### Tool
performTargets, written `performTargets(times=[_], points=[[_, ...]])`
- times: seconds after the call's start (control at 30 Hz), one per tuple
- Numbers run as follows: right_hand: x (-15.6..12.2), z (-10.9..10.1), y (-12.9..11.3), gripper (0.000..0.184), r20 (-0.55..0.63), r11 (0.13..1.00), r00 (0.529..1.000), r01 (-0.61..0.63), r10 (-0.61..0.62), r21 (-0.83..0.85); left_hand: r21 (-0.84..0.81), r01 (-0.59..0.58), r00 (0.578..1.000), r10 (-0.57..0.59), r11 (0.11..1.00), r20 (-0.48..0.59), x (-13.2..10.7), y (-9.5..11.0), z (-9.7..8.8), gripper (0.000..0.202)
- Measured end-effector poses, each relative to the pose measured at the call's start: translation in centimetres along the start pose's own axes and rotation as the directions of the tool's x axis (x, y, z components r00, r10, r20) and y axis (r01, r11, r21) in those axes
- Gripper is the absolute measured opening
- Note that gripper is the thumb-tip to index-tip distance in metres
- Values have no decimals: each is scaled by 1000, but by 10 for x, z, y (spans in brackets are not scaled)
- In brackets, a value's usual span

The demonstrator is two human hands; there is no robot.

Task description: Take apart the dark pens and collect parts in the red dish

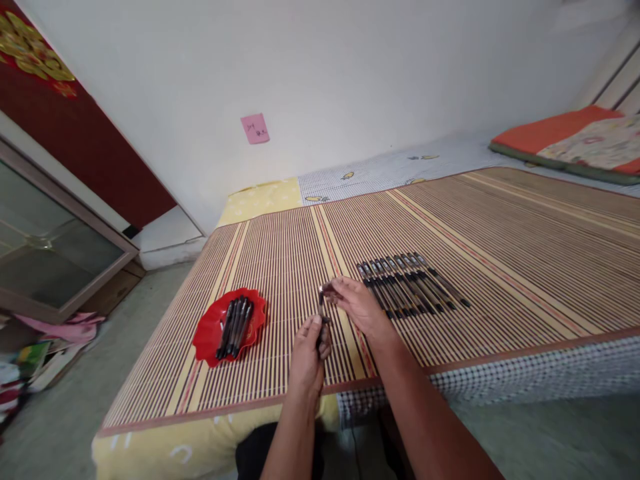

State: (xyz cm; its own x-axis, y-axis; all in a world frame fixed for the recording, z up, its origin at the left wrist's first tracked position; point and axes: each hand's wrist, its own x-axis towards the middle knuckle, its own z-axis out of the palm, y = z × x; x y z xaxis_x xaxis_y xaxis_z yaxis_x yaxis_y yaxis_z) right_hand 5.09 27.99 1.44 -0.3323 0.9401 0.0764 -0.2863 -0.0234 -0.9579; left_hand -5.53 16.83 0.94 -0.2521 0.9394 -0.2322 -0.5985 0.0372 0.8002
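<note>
Above the striped mat, my left hand (311, 340) is closed around the lower part of a dark pen (321, 305), which stands roughly upright. My right hand (353, 299) is at the pen's upper end, with thumb and fingers pinched on it. To the right, a row of several black pens (410, 287) lies side by side on the mat, caps pointing away from me. On the left sits a red scalloped plate (204, 333) bearing several more black pens (235, 327) in a loose bundle.
The slatted bamboo mat (280, 267) covers a bed beside a white wall with a pink note (255, 128). Folded orange bedding (555, 130) rests at the far right. A glass-panelled cabinet door (55, 240) and cloth items (65, 328) are on the left.
</note>
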Motion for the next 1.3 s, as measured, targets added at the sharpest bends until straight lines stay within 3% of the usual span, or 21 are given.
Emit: performTargets(times=[0.17, 0.27, 0.43, 0.6, 0.7, 0.83, 0.97, 1.07, 1.2, 1.3], points=[[4, -9, 4, 26, -143, 930, 982, 64, -123, -363, -111, -122, 985, 107, 986, -137, 4, 19, -13, 45], [0, -5, 3, 19, -77, 819, 982, 101, -174, -565, -131, -139, 979, 116, 982, -169, 6, 23, -19, 47], [-8, 10, 7, 21, -1, 637, 992, 78, -122, -767, -103, -97, 987, 82, 990, -137, 7, 15, -17, 46], [-9, 13, 8, 22, 12, 567, 996, 58, -85, -821, -91, -68, 984, 52, 994, -171, 5, 12, -11, 49], [-9, 12, 9, 29, 4, 604, 997, 52, -80, -795, -90, -73, 986, 58, 993, -159, 4, 13, -9, 49], [-6, 10, 13, 25, -28, 729, 995, 48, -92, -683, -68, -67, 987, 56, 995, -151, 4, 13, -9, 49], [1, 5, 14, 7, -123, 880, 987, 37, -108, -474, -23, -54, 989, 50, 998, -139, 5, 12, -11, 51], [6, -2, 13, 21, -242, 962, 965, 36, -104, -270, 29, -44, 993, 47, 999, -106, 6, 11, -11, 48], [9, -8, 9, 35, -354, 996, 932, 89, -84, -2, 82, -41, 995, 48, 996, -82, 4, 9, -10, 45], [9, -9, 3, 34, -364, 982, 929, 132, -75, 136, 120, -42, 997, 50, 992, -63, 2, 9, -7, 44]])
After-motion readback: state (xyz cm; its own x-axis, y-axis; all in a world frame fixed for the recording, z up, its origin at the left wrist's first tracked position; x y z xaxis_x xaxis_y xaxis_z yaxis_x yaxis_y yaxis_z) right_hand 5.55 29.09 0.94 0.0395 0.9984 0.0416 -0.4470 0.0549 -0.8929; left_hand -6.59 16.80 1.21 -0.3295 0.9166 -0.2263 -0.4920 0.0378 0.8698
